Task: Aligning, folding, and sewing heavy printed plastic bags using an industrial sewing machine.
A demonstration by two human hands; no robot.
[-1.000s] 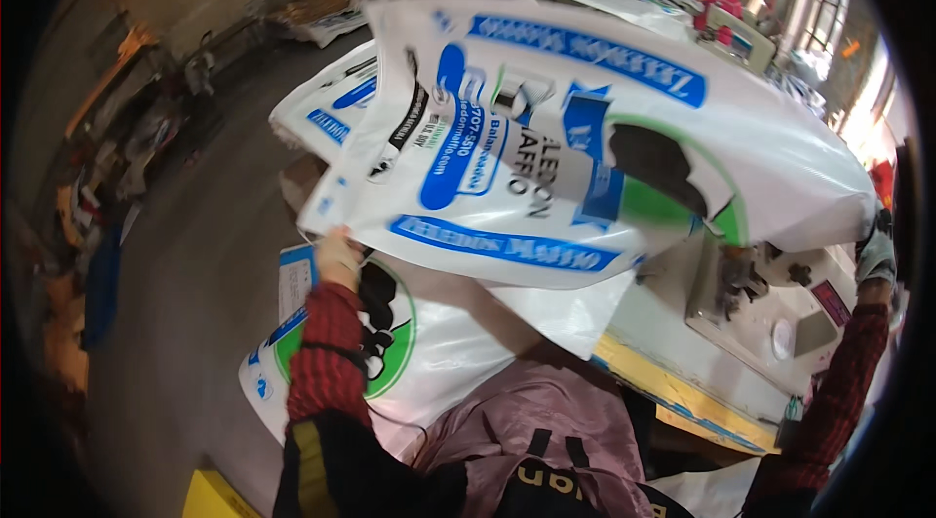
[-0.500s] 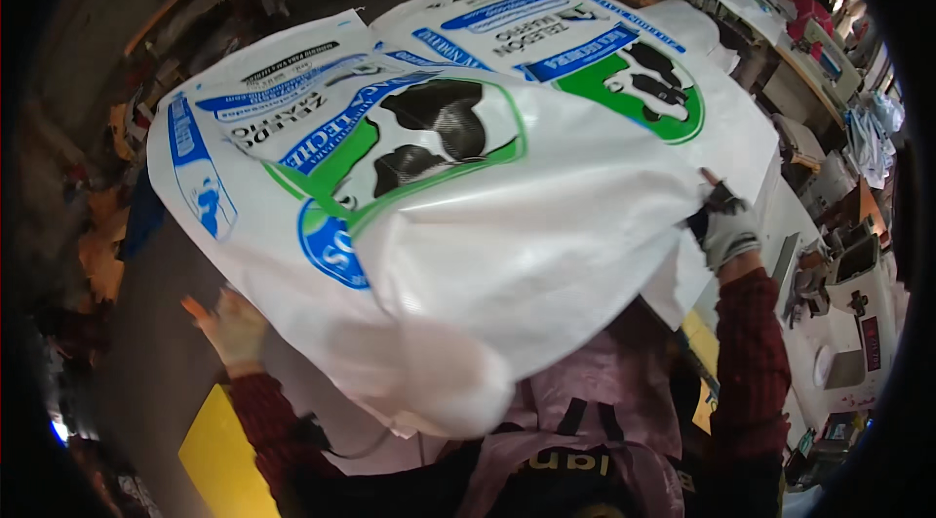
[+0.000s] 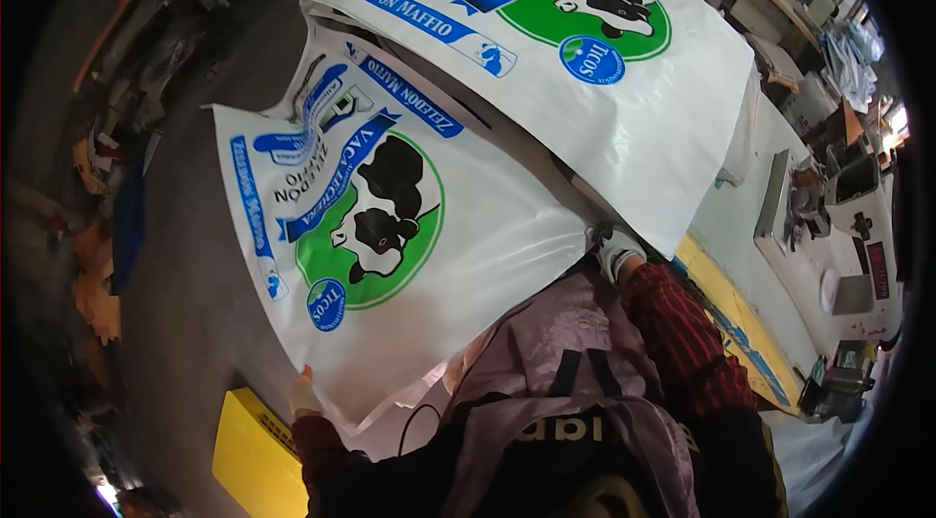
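Observation:
A white woven feed sack (image 3: 468, 259) with a green circle and a black-and-white cow printed on it spreads in front of me, slightly rumpled. In a grey-and-white glove, my right hand (image 3: 616, 253) is closed on its right corner, near my apron. At the sack's lower left edge is my left hand (image 3: 304, 395). One fingertip shows upright against that edge, and the sack hides the other fingers. A second sack (image 3: 682, 94) of the same print lies beyond and to the right, its near corner hanging close to my right hand.
A yellow panel (image 3: 252, 450) stands at the lower left, beside the grey surface (image 3: 185, 294). To the right, a worktable with a yellow edge (image 3: 731, 313) carries machine parts (image 3: 804, 191). Folded material (image 3: 863, 59) is heaped at the far right.
The near sack has come away from the other and now lies flatter and nearer. My right hand has moved left and toward me with its corner. My left hand, spread before, has come to the sack's edge.

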